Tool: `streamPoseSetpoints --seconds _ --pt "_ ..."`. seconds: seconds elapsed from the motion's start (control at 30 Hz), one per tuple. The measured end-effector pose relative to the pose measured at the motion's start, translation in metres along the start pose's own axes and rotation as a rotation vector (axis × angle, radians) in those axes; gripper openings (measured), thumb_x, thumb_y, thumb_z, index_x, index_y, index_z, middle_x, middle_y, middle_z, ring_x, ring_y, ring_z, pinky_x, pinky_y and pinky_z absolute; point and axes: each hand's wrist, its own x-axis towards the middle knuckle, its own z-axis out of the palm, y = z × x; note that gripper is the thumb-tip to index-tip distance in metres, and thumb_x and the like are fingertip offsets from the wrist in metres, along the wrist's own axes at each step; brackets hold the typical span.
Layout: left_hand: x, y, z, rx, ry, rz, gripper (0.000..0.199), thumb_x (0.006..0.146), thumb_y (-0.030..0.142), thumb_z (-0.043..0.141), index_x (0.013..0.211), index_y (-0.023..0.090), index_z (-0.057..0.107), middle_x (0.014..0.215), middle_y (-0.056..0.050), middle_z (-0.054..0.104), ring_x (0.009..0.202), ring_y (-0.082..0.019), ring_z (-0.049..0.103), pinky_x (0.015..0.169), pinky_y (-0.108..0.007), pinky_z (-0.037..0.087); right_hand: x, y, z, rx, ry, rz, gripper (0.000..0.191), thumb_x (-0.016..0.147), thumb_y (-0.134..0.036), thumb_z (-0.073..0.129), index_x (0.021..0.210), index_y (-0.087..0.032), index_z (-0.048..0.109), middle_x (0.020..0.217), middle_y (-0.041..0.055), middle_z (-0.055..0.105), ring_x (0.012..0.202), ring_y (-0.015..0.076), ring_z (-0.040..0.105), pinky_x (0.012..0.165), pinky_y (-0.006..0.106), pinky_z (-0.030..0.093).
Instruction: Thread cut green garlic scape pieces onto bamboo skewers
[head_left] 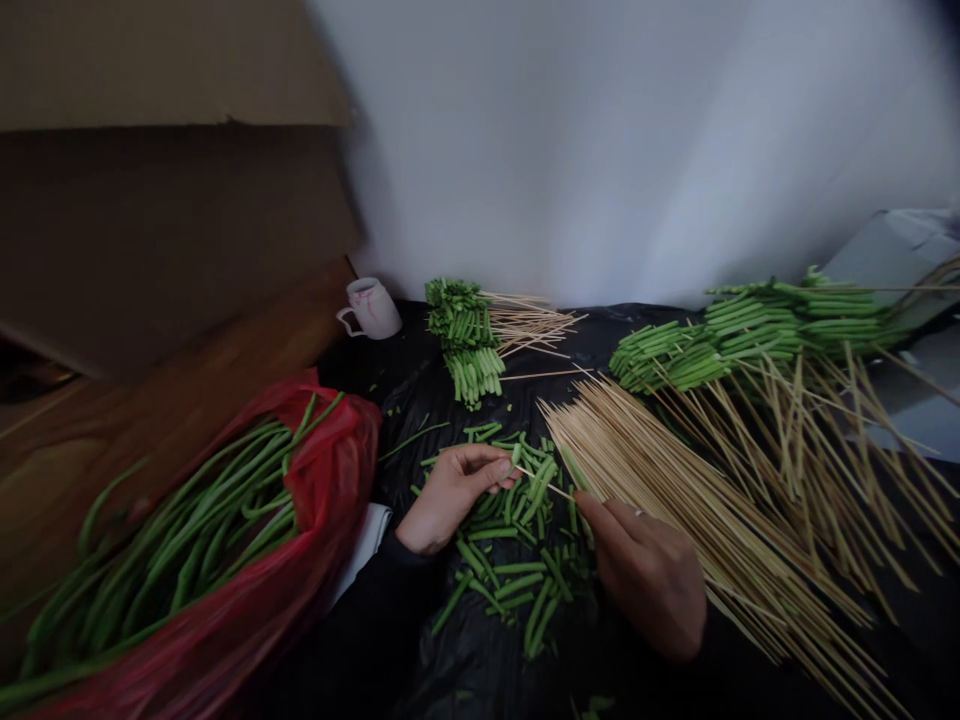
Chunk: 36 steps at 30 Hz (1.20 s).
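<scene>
Between thumb and fingers, my left hand (457,492) pinches a cut piece of green bean (515,456). My right hand (651,570), with a ring on one finger, grips a thin wooden skewer (551,485). The skewer's far end meets the bean piece at my left fingertips; how deep it goes in I cannot tell. Below both hands, loose cut bean pieces (517,580) lie scattered on black plastic sheeting (442,665). A large bundle of bare skewers (667,470) lies just right of my right hand.
Long whole beans (202,530) fill a red plastic bag (337,470) at left. Skewered beans stand piled at the back (472,370) and at right (757,330), sticks jutting out. A white mug (373,308) stands near the wall (615,150). Cardboard (165,200) rises at upper left.
</scene>
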Motion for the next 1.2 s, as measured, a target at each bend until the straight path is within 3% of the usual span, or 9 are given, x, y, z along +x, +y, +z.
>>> streamPoseSetpoints --seconds 0.37,0.53,0.67,0.8,0.9,0.97,1.1,1.2 --pt "0.000 -0.003 -0.001 -0.001 -0.070 -0.005 0.024 0.075 0.036 0.074 0.084 0.014 0.073 0.083 -0.006 0.075 0.071 -0.014 0.063 0.068 -0.025 0.046 0.001 -0.004 -0.002 -0.015 0.024 0.018 0.029 0.091 -0.007 0.042 0.107 -0.012 0.066 0.064 -0.0001 0.058 0.054 0.0120 0.047 0.055 0.030 0.028" --pt "-0.003 -0.002 0.007 0.031 -0.111 -0.001 0.026 0.070 0.038 0.077 0.078 0.014 0.073 0.068 -0.002 0.068 0.062 -0.012 0.057 0.062 -0.024 0.043 0.001 -0.008 -0.001 -0.007 0.003 0.014 0.030 0.091 -0.007 0.041 0.108 -0.012 0.065 0.064 -0.0002 0.056 0.055 0.0125 0.047 0.055 0.030 0.029" --pt "-0.004 0.001 0.009 0.035 -0.070 0.019 0.025 0.069 0.037 0.078 0.078 0.014 0.073 0.071 -0.002 0.068 0.062 -0.011 0.056 0.063 -0.024 0.043 0.004 -0.007 -0.001 -0.024 0.011 0.007 0.029 0.091 -0.008 0.043 0.108 -0.013 0.065 0.063 -0.0005 0.056 0.055 0.0119 0.047 0.055 0.030 0.029" --pt "-0.002 0.012 -0.004 0.043 0.017 0.057 0.032 0.073 0.040 0.074 0.092 0.015 0.073 0.081 -0.006 0.072 0.071 -0.015 0.061 0.069 -0.026 0.045 0.007 0.000 -0.004 -0.048 0.046 0.013 0.029 0.090 -0.007 0.045 0.110 -0.014 0.064 0.065 -0.0003 0.058 0.056 0.0111 0.049 0.057 0.029 0.031" --pt "-0.001 0.021 -0.018 0.161 0.140 0.124 0.027 0.070 0.040 0.076 0.073 0.014 0.071 0.067 -0.002 0.066 0.063 -0.013 0.055 0.062 -0.024 0.042 0.006 0.006 -0.004 -0.059 0.057 0.048 0.027 0.089 -0.008 0.048 0.110 -0.016 0.064 0.065 -0.0009 0.058 0.056 0.0113 0.049 0.058 0.029 0.031" --pt "-0.001 0.025 -0.025 0.286 0.073 0.104 0.026 0.069 0.039 0.075 0.069 0.014 0.070 0.062 -0.001 0.063 0.059 -0.012 0.051 0.058 -0.023 0.039 0.005 0.008 -0.003 -0.065 0.047 0.056 0.027 0.088 -0.008 0.051 0.111 -0.017 0.063 0.066 -0.0010 0.059 0.056 0.0117 0.049 0.058 0.029 0.031" --pt "-0.004 0.021 -0.031 0.450 -0.235 0.003 0.026 0.069 0.040 0.076 0.068 0.014 0.069 0.058 0.001 0.058 0.054 -0.010 0.045 0.051 -0.022 0.033 0.004 0.009 -0.002 -0.062 0.026 0.045 0.028 0.088 -0.009 0.052 0.113 -0.016 0.063 0.068 -0.0005 0.060 0.058 0.0121 0.050 0.059 0.029 0.031" --pt "-0.007 0.016 -0.030 0.620 -0.402 0.032 0.024 0.067 0.040 0.077 0.070 0.016 0.070 0.065 0.001 0.058 0.058 -0.012 0.049 0.053 -0.023 0.034 0.005 0.008 -0.002 -0.065 0.038 0.054 0.025 0.088 -0.009 0.053 0.109 -0.017 0.065 0.066 -0.0009 0.059 0.057 0.0119 0.050 0.059 0.029 0.031"
